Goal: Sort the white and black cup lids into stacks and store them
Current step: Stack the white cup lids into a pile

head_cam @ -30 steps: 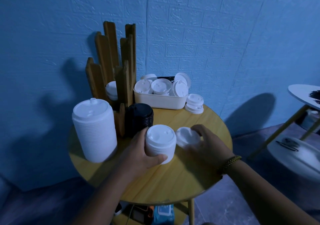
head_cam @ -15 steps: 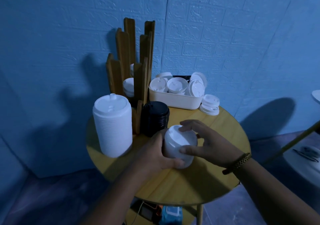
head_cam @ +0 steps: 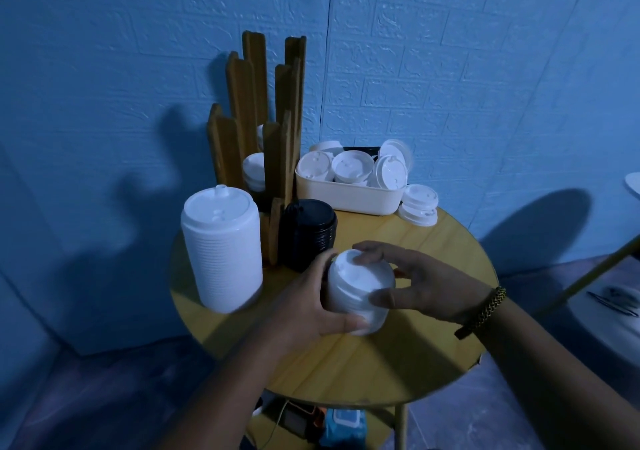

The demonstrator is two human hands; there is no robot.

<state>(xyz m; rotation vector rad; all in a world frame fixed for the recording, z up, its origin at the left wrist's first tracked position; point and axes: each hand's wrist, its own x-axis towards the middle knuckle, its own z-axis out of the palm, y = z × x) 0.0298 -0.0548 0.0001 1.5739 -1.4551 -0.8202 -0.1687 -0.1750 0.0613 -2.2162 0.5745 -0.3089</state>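
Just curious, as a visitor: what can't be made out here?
Head view:
Sides of short white lid stack: behind left hand, right hand.
Count of lids in wooden rack: behind slats.
Most of black item in bin: under white lids.
Dim things under table: cut off by it.

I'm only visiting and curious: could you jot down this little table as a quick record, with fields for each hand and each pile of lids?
Left hand: grips the side of the short white stack
Right hand: fingers curled over that stack's top
Tall white stack: upright, at the table's left
Black stack: behind the hands, beside the wooden holder
Bin: holds loose white lids
Small white pile: on the table, right of the bin
Table: round, wooden
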